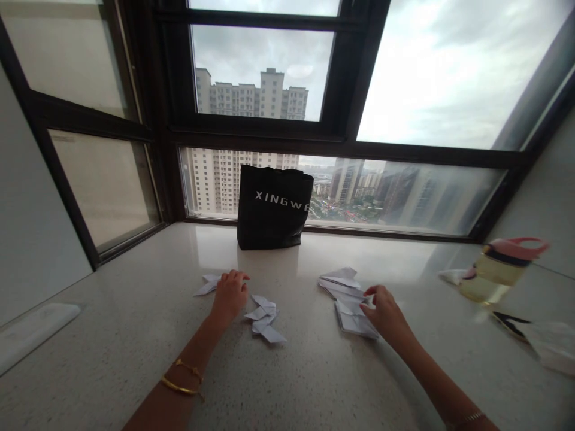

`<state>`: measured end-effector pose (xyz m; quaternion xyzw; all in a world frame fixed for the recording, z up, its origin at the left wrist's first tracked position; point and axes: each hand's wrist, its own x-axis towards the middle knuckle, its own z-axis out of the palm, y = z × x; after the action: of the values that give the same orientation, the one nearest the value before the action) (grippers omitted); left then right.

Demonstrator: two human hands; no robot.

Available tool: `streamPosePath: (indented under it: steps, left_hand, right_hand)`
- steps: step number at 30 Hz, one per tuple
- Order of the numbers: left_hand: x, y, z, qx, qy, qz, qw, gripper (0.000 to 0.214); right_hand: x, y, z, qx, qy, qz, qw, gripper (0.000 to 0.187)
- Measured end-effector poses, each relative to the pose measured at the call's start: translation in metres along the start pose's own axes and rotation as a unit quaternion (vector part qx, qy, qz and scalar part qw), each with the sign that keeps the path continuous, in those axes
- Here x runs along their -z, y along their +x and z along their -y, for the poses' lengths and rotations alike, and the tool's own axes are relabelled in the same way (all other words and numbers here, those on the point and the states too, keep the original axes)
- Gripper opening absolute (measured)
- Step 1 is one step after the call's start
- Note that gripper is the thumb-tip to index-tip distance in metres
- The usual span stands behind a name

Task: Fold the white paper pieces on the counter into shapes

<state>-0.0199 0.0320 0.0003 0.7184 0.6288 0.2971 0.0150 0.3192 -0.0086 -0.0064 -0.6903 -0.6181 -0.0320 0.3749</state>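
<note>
My left hand (231, 294) hovers low over the counter, back of the hand up, fingers loosely bent and a little apart; no object shows in them. A folded white paper piece (207, 284) lies just left of it, partly hidden behind the hand. Right of this hand, several pointed folded paper pieces (264, 317) overlap in a small pile. My right hand (387, 308) has its thumb and forefinger on the right edge of a stack of folded white paper (353, 317). More folded paper (340, 280) lies against the back of that stack.
A black bag (274, 209) with white lettering stands upright before the window. At the right are a yellowish bottle with a pink lid (496, 269), a dark-edged item (512, 326) and a pale crumpled packet (554, 344). A flat white object (38, 332) lies at the far left.
</note>
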Motion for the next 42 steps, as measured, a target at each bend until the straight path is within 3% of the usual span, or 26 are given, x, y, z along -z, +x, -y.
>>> streamPosePath:
  steps: [2,4,7,9,11,15,20,24,27,29,32,34,36,38,42]
  left_hand:
    - [-0.002,-0.002,-0.001,-0.012,0.027,0.031,0.999,0.021]
    - [-0.004,-0.004,-0.002,-0.017,0.051,0.052,0.997,0.022]
    - [-0.009,-0.008,-0.004,-0.022,0.086,0.057,0.994,0.027]
    - [-0.009,-0.010,-0.005,-0.022,0.093,0.051,0.994,0.027]
    - [-0.007,-0.009,-0.002,-0.017,0.106,0.029,0.994,0.026]
    - [0.002,-0.003,0.012,0.016,0.174,-0.018,0.984,0.033]
    - [0.009,-0.001,0.032,0.101,0.179,0.054,0.977,0.037]
    - [0.012,-0.003,0.031,0.092,0.176,0.075,0.977,0.028]
    - [0.017,0.000,0.023,0.086,0.178,0.068,0.978,0.030]
    - [0.019,0.002,0.014,0.076,0.119,0.040,0.989,0.033]
    - [0.013,0.002,-0.007,0.019,-0.131,-0.007,0.991,0.034]
    - [0.005,-0.002,-0.023,-0.017,-0.305,0.002,0.952,0.033]
    - [-0.003,-0.009,-0.038,-0.018,-0.414,0.042,0.909,0.033]
    - [-0.008,-0.017,-0.050,0.001,-0.475,0.080,0.876,0.034]
    - [-0.009,-0.027,-0.062,0.032,-0.533,0.119,0.837,0.037]
  right_hand:
    - [-0.001,-0.004,0.028,0.051,0.043,0.017,0.998,0.010]
    - [-0.007,-0.015,0.061,0.087,0.089,0.110,0.986,0.004]
    - [-0.024,-0.037,0.109,0.141,0.122,0.261,0.947,0.017]
    - [-0.037,-0.050,0.131,0.160,0.089,0.301,0.936,0.030]
    - [-0.047,-0.058,0.143,0.163,0.068,0.319,0.931,0.032]
    - [-0.059,-0.061,0.143,0.127,0.118,0.337,0.925,0.022]
    - [-0.060,-0.056,0.126,0.062,0.210,0.357,0.908,0.012]
    - [-0.060,-0.052,0.122,-0.011,0.263,0.344,0.901,0.014]
    - [-0.060,-0.049,0.125,-0.050,0.347,0.318,0.881,0.022]
    - [-0.057,-0.046,0.127,-0.070,0.416,0.297,0.856,0.029]
    - [-0.052,-0.041,0.129,-0.103,0.488,0.276,0.821,0.037]
    - [-0.050,-0.040,0.130,-0.116,0.516,0.276,0.803,0.039]
    - [-0.049,-0.040,0.131,-0.118,0.531,0.283,0.790,0.038]
    - [-0.049,-0.042,0.133,-0.116,0.529,0.296,0.787,0.038]
    - [-0.050,-0.046,0.136,-0.123,0.498,0.320,0.797,0.041]
